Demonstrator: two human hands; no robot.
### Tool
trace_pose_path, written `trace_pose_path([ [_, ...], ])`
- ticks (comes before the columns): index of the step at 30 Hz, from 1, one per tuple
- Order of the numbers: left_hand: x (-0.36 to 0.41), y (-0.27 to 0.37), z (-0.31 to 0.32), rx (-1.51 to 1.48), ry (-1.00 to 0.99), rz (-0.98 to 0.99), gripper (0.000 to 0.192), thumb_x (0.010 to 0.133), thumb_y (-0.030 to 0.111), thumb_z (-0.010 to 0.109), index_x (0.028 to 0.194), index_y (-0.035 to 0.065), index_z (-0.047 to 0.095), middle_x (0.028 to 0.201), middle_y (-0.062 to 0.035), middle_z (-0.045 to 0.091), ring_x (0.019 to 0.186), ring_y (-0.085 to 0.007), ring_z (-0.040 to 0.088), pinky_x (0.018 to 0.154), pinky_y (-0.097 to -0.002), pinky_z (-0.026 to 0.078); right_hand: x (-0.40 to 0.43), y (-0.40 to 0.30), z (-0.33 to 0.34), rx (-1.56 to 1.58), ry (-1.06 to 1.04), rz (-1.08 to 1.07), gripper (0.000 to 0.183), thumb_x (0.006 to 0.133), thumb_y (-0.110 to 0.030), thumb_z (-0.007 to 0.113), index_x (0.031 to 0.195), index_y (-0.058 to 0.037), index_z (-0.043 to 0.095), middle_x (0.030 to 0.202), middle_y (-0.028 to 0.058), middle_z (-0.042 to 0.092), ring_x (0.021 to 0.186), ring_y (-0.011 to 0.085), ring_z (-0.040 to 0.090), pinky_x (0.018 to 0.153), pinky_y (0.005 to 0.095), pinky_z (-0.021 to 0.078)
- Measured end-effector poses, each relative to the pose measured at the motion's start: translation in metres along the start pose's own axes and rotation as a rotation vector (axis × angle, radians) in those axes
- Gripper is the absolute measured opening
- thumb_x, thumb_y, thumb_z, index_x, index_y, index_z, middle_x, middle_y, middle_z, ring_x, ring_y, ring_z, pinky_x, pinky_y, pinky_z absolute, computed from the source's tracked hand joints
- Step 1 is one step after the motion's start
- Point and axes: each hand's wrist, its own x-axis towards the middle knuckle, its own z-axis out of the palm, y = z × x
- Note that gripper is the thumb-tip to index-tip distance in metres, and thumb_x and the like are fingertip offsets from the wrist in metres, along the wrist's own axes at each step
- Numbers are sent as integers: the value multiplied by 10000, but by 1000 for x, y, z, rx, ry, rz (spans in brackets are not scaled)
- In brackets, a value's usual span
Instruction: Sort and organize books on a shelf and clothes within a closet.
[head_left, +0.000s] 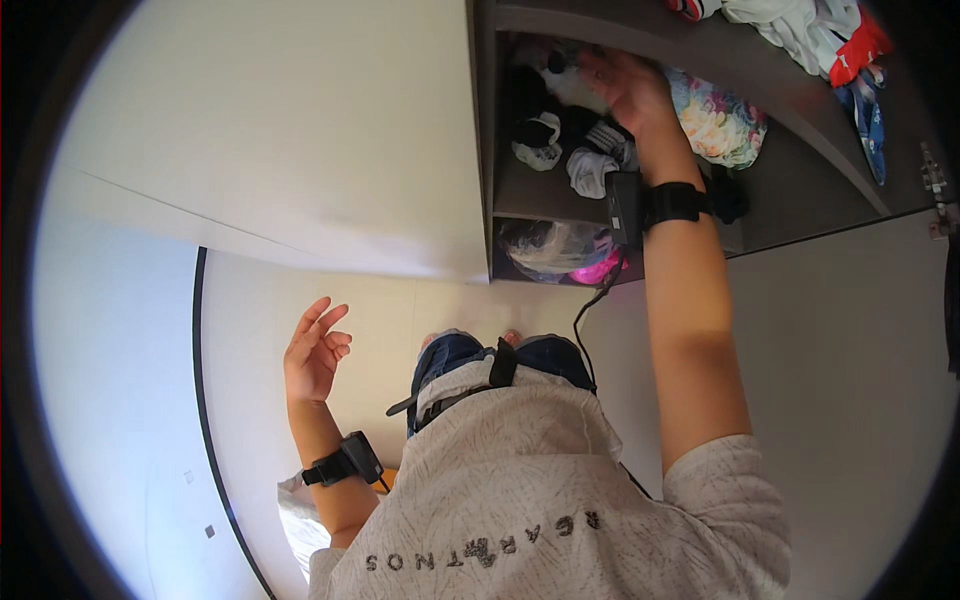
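Observation:
My right hand (626, 90) reaches into a dark wardrobe compartment, fingers spread and somewhat blurred; no held item shows. Below and left of it lie rolled socks: a grey one (591, 172), a black-and-white one (538, 142) and a dark patterned one (609, 140). A whitish cloth (577, 88) lies just left of the fingers. To the hand's right is a floral fabric bundle (718, 120). My left hand (319, 352) hangs in the air at the left of my body, its fingers partly curled and apart, with nothing in it.
A lower compartment holds a clear plastic bag (551, 247) and a pink item (598, 268). Clothes (795, 30) lie on the shelf at the upper right. A pale panel (300, 135) stands left of the compartments, and a hinge (934, 176) is at the far right. A cable hangs from my right wrist device.

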Motion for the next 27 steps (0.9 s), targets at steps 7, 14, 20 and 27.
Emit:
trace_pose_path([
  [7, -17, -4, -16, 2, 64, -27, 393, 875, 174, 472, 1238, 29, 429, 1152, -147, 547, 756, -170, 606, 660, -255, 472, -47, 19, 3, -770, -20, 379, 370, 847, -202, 569, 1184, -68, 497, 1101, 79, 581, 792, 186, 615, 658, 304, 509],
  [14, -20, 2, -24, 19, 69, -47, 373, 880, 161, 462, 1230, 33, 439, 1143, -142, 554, 768, -167, 611, 659, -255, 477, -131, 76, -29, -1685, 2, -118, 469, 700, -228, 687, 1133, -128, 539, 1045, 84, 570, 978, 271, 510, 829, 396, 410],
  [20, -12, 4, -15, 94, 69, -129, 368, 880, 156, 458, 1224, 28, 441, 1127, -142, 564, 764, -174, 613, 648, -254, 475, -151, 112, 4, -1932, -81, -541, 431, 601, -98, 678, 1013, -136, 559, 917, 55, 524, 969, 260, 460, 844, 386, 357],
  [27, -34, -11, -35, 99, 141, -176, 354, 872, 140, 456, 1206, 23, 447, 1105, -140, 574, 743, -174, 618, 629, -249, 469, -194, 83, 5, -813, 286, -48, 276, 765, -62, 564, 1041, -52, 546, 945, 80, 580, 867, 238, 573, 715, 333, 471],
])
